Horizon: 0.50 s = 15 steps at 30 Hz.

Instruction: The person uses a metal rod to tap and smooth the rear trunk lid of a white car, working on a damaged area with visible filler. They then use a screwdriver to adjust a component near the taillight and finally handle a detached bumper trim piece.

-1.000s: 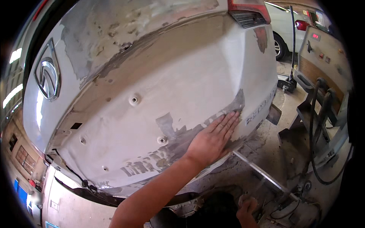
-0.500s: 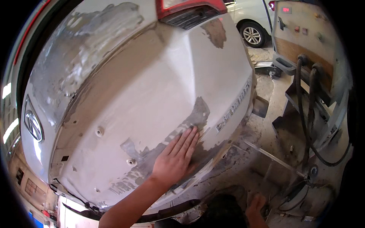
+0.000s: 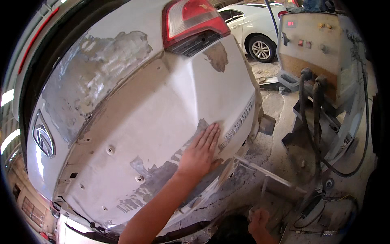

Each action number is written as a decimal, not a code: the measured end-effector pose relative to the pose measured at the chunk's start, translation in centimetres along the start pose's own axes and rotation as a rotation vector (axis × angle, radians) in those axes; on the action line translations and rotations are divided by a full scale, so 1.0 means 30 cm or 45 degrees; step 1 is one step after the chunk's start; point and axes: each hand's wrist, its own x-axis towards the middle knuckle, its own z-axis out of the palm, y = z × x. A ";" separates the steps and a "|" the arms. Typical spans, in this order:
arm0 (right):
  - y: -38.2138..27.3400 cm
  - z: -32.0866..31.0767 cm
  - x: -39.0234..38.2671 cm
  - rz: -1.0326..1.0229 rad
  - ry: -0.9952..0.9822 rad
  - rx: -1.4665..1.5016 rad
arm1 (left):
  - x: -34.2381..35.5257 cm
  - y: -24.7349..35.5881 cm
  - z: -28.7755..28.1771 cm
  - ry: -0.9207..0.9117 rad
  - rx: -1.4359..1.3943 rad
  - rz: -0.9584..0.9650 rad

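My left hand [image 3: 197,152] lies flat on the white tailgate [image 3: 134,101] of a car, fingers stretched over a grey sanded patch [image 3: 162,173] beside raised chrome lettering [image 3: 239,124]. The panel has more bare grey patches, small bolt fittings and a chrome emblem [image 3: 42,134] at the left, with a red tail light [image 3: 193,20] at the top. Low at the bottom right, my right hand [image 3: 259,223] is closed around a small pale thing that I cannot make out, away from the panel.
A boxy machine [image 3: 308,49] with switches and thick cables [image 3: 315,134] stands at the right on a dusty floor, with a metal bar [image 3: 268,173] lying low before it. A white car [image 3: 252,24] is behind. Black trim [image 3: 170,232] runs along the lower edge of the tailgate.
My view has swung upward and to the right, bringing more of the tail light and machine into sight. My left hand has slid slightly along the grey patch toward the lettering, still flat.
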 end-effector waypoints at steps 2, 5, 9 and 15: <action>-0.041 -0.058 0.065 0.295 -0.255 0.474 | -0.063 -0.005 -0.028 -0.043 0.022 -0.044; -0.078 -0.028 0.075 0.226 -0.041 0.225 | -0.157 -0.003 -0.047 -0.080 0.021 -0.093; -0.105 -0.099 0.126 0.601 -0.328 0.690 | -0.290 0.003 -0.070 -0.161 0.020 -0.164; -0.119 -0.133 0.160 0.670 -0.526 0.782 | -0.494 0.011 -0.061 -0.121 0.010 -0.222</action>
